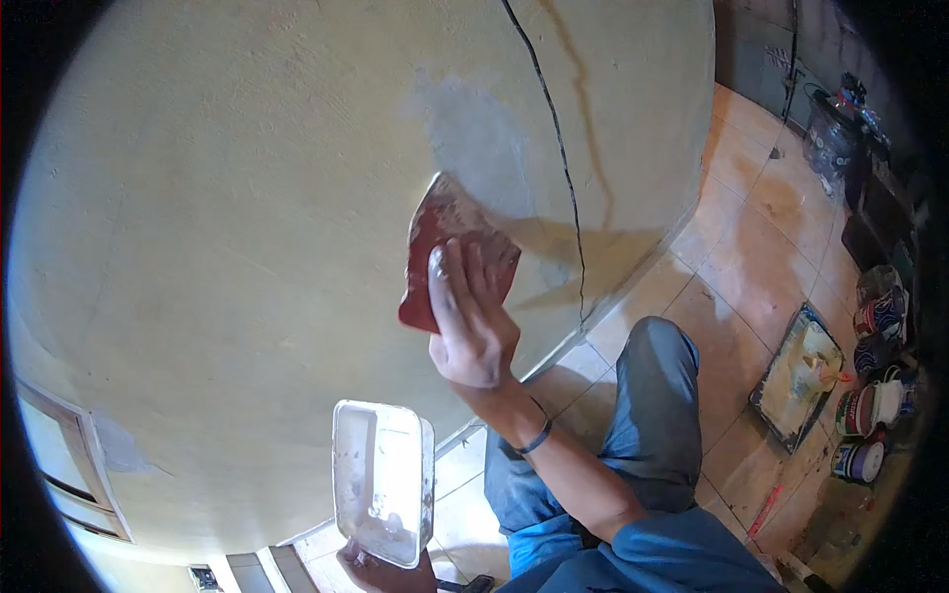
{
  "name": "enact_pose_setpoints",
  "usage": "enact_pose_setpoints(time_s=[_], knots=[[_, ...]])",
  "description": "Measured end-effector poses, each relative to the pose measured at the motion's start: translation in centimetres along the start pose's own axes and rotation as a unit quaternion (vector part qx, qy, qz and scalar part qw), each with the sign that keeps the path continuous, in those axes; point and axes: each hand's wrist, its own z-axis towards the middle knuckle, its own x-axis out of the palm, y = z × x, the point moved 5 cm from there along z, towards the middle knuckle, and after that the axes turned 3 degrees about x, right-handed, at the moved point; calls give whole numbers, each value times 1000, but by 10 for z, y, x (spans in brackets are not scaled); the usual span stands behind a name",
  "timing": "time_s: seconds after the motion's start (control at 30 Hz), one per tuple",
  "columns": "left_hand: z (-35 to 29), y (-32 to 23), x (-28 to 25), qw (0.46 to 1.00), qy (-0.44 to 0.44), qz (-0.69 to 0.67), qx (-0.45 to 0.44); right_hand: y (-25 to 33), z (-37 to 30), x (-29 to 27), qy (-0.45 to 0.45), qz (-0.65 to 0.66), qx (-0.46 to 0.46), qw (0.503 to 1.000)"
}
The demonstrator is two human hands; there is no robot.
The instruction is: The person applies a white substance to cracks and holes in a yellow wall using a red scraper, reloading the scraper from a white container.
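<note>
My right hand [476, 341], with a dark band at its wrist, presses its fingers flat on a dark red putty spreader [425, 282] with worn, pale-smeared edges. The spreader lies against the yellowish wall [257, 247], just below a grey-white patch of filler [474, 133]. Down at the lower edge, my left hand [381, 573] grips the bottom end of a white rectangular plastic tub [428, 465]. Whitish residue coats the inside of the tub, and bright light washes out part of it. Whitish smears also show on my right fingers.
A black cable [559, 148] hangs down the wall right of the patch. On the tiled floor [732, 326] lie a messy paint tray [781, 410], several paint cans [858, 461] and a dark bucket [828, 138]. My bent knee [660, 356] is close to the wall.
</note>
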Motion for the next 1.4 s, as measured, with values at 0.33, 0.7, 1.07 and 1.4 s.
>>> enact_pose_setpoints(time_s=[0.33, 0.7, 1.07, 1.4], knots=[[5, -9, 18, 910, -40, -385, -147, -29, 27, -29, -12, 56, 57, 997], [6, -18, 20, 890, -13, -424, -167, -18, 31, -51, -33, 97, 44, 994], [12, 11, 6, 629, 265, -714, -154, -26, 13, -43, 9, 179, 94, 979], [3, -21, 18, 906, 26, -401, -131, -2, 27, -47, 33, 148, -28, 988]])
